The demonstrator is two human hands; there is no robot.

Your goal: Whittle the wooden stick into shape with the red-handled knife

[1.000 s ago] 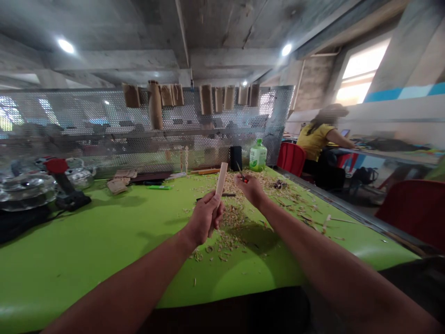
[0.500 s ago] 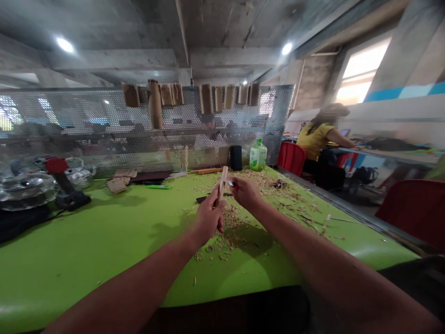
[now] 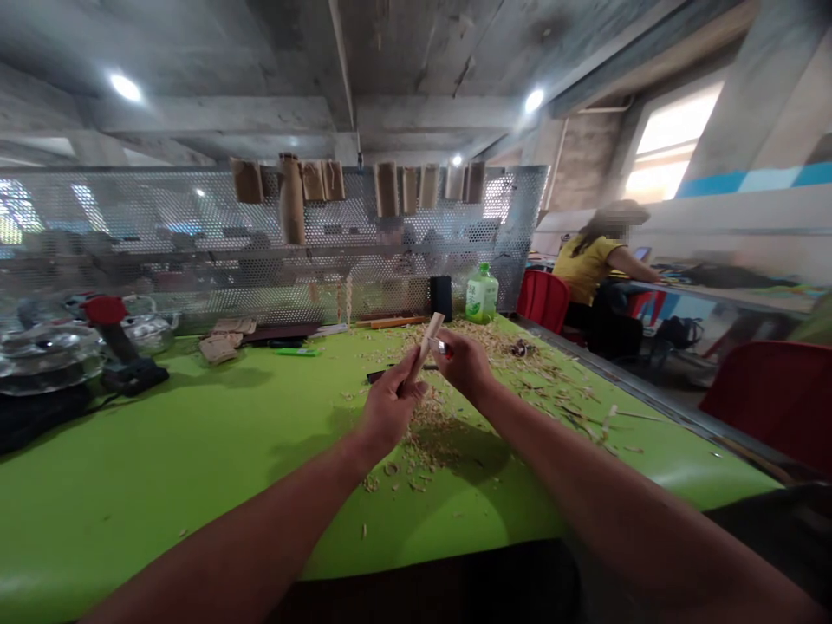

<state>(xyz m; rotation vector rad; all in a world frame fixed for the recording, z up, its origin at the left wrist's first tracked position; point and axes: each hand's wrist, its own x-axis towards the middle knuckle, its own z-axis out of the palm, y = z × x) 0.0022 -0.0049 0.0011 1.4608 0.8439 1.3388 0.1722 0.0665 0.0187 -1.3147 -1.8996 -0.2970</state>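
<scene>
My left hand (image 3: pixel 392 395) is closed around the lower part of a pale wooden stick (image 3: pixel 432 332), which tilts up and to the right above the green tabletop (image 3: pixel 247 451). In my right hand (image 3: pixel 465 362) is a small knife (image 3: pixel 443 347) with red on its handle. Its short blade is at the right side of the stick, just above my left fingers; whether it touches the wood I cannot tell. Wood shavings (image 3: pixel 425 455) lie scattered beneath both hands. A dark flat tool (image 3: pixel 375 376) rests behind my left hand, partly hidden.
A green bottle (image 3: pixel 482 295) and a black box (image 3: pixel 440 297) stand at the back, by a perforated metal screen (image 3: pixel 214 282). Left are a red and black power drill (image 3: pixel 117 347) and glass teapots (image 3: pixel 48 347). A person in yellow (image 3: pixel 585 260) sits at another table on the right.
The stick's top has tipped to the right, and my left hand has turned with it. My right hand, with the knife, has shifted slightly right and down.
</scene>
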